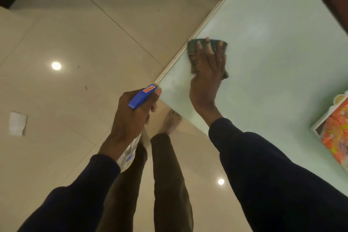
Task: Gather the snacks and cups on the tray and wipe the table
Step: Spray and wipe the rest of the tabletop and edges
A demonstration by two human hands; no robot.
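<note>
Head camera looks steeply down over table (273, 24).

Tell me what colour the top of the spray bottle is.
Blue spray bottle top with a red label, gripped by the left hand; head view.

The table (273, 52) is pale mint green, with faint whitish cloudy patches. The cloth (192, 48) is dark green, mottled with lighter flecks. The bottle (141, 97) has a bright blue head with a small red label (print too small to read) and a clear body with a touch of blue. The floor (75, 43) is glossy beige tile with thin dark joints. The tray (318, 124) has a white rim; the snacks (337, 133) are orange with yellow and white marks. Sleeves (263, 165) are dark navy, trousers (169, 175) dark brown. The paper (17, 123) is white.
</note>
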